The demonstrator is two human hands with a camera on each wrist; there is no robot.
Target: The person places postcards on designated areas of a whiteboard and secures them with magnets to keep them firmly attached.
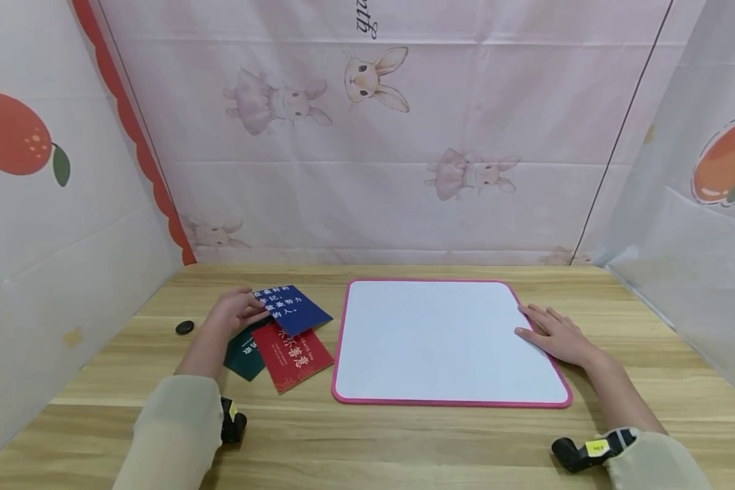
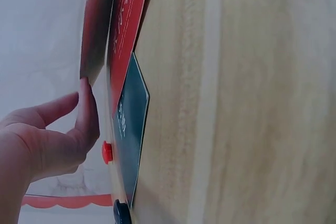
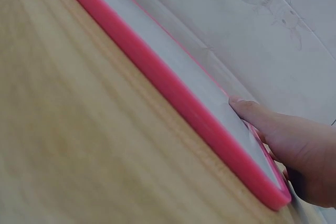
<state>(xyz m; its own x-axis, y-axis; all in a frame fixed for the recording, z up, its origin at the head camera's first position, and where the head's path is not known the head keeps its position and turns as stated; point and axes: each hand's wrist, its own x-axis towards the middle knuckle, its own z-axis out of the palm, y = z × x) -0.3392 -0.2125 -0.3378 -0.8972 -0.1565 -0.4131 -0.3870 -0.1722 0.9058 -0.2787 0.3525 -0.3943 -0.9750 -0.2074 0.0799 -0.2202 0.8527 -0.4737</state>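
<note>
My left hand point(image 1: 240, 312) pinches the left edge of a blue card point(image 1: 297, 309) with white writing, which lies tilted over a red card point(image 1: 297, 357) and a dark green card point(image 1: 245, 355) on the wooden table. In the left wrist view the hand point(image 2: 50, 140) touches a lifted card's corner beside the red card point(image 2: 126, 30) and the green card point(image 2: 131, 124). My right hand point(image 1: 554, 332) rests flat, fingers straight, on the right edge of a white board with a pink rim point(image 1: 338, 354). The right wrist view shows its fingers point(image 3: 273, 124) on that rim point(image 3: 173, 95).
A small black disc point(image 1: 184, 327) lies on the table point(image 1: 404, 442) left of the cards. Fabric walls printed with rabbits and oranges close in the back and both sides. Bare wood runs along the front edge.
</note>
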